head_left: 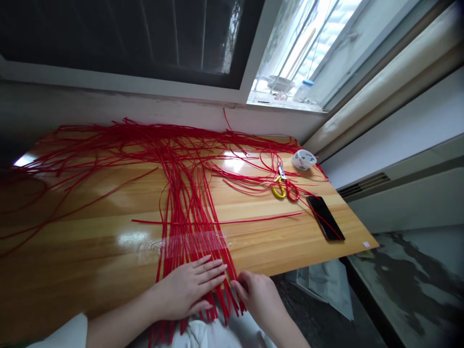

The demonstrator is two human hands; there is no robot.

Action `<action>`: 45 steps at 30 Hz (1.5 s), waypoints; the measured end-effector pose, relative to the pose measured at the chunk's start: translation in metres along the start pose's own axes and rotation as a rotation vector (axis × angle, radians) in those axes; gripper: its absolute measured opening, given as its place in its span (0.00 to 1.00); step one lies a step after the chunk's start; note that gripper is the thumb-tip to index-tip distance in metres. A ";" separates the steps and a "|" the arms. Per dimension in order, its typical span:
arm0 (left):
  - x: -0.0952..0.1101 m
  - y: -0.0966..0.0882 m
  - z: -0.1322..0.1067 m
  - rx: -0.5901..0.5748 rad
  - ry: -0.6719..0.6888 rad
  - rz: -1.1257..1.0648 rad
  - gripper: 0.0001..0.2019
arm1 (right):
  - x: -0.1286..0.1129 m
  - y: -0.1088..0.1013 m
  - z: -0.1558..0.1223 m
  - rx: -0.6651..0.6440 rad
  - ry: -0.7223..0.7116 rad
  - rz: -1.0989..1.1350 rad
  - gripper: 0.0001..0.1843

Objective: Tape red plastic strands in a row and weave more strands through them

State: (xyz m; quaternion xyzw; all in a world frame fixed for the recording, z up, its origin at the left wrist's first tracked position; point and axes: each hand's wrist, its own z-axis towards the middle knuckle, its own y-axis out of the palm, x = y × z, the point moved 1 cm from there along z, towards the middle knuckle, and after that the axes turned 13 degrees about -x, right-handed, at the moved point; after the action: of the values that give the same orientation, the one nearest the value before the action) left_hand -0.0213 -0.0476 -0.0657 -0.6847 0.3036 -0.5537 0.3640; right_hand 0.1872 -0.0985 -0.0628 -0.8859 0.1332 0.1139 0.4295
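Several long red strips [188, 208] lie side by side down a wooden table [90, 232], held by a band of clear tape [188, 240] near the front edge. My left hand [188, 287] rests flat on the strips' near ends, fingers stretched out. My right hand [253, 292] is just to its right, fingers pinched on the end of a strip at the table's front edge. One red strip [253, 220] lies crosswise over the bundle.
More red strips [108, 140] spread loosely over the back of the table. Yellow-handled scissors [280, 186], a white tape dispenser [303, 159] and a black phone [325, 217] lie at the right. A window sill runs behind; the floor drops away at right.
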 end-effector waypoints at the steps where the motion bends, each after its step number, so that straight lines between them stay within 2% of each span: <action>1: -0.001 0.001 -0.002 -0.024 -0.003 -0.017 0.29 | 0.000 0.003 0.000 -0.006 -0.001 0.035 0.13; 4: -0.005 0.000 -0.008 -0.056 0.003 -0.069 0.28 | 0.002 0.013 0.002 0.009 0.003 0.172 0.14; 9: -0.006 -0.009 -0.012 -0.027 0.035 -0.172 0.25 | 0.000 0.023 0.004 0.016 0.009 0.272 0.15; 13: -0.004 -0.013 -0.014 -0.058 -0.007 -0.226 0.23 | -0.004 0.027 0.006 -0.032 -0.064 0.405 0.15; 16: -0.001 -0.014 -0.018 -0.073 -0.034 -0.261 0.24 | -0.002 0.027 0.008 -0.099 -0.140 0.572 0.17; 20: 0.001 -0.014 -0.022 -0.076 -0.053 -0.298 0.25 | 0.004 0.021 0.009 -0.268 -0.161 0.767 0.18; 22: 0.002 -0.014 -0.023 -0.070 -0.059 -0.313 0.25 | 0.008 0.014 0.008 -0.279 -0.163 0.722 0.19; 25: 0.003 -0.013 -0.024 -0.032 -0.051 -0.322 0.25 | 0.013 0.000 0.006 -0.178 -0.148 0.501 0.21; 27: 0.002 -0.012 -0.023 0.037 -0.045 -0.301 0.24 | 0.017 -0.008 0.004 -0.119 -0.097 0.375 0.24; 29: -0.001 -0.010 -0.020 0.154 -0.060 -0.243 0.21 | 0.019 -0.012 0.000 -0.110 -0.019 0.292 0.31; 31: -0.008 -0.010 -0.016 0.298 -0.116 -0.157 0.18 | 0.019 -0.009 -0.004 -0.141 0.033 0.258 0.36; 33: -0.019 -0.013 -0.011 0.434 -0.217 -0.057 0.17 | 0.017 0.000 -0.005 -0.197 0.043 0.333 0.38; 35: -0.035 -0.019 -0.006 0.519 -0.328 0.048 0.17 | 0.014 0.013 -0.003 -0.246 0.035 0.547 0.39; 36: -0.043 -0.024 -0.003 0.526 -0.368 0.099 0.18 | 0.012 0.020 -0.002 -0.277 0.047 0.691 0.40; 39: -0.072 -0.038 0.002 0.411 -0.408 0.216 0.20 | 0.002 0.036 0.002 -0.419 0.109 1.168 0.45; 41: -0.092 -0.047 0.004 0.331 -0.431 0.264 0.21 | -0.006 0.042 0.002 -0.514 0.111 1.421 0.43; 43: -0.111 -0.053 0.006 0.275 -0.475 0.291 0.23 | -0.011 0.047 0.001 -0.502 0.108 1.531 0.35; 45: -0.127 -0.056 0.008 0.235 -0.521 0.299 0.26 | -0.015 0.056 0.003 -0.458 0.125 1.531 0.28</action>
State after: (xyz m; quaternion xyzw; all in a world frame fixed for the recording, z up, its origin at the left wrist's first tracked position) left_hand -0.0386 0.0883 -0.0879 -0.7044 0.2314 -0.3315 0.5834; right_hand 0.1543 -0.1276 -0.1003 -0.6193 0.7012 0.3518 0.0314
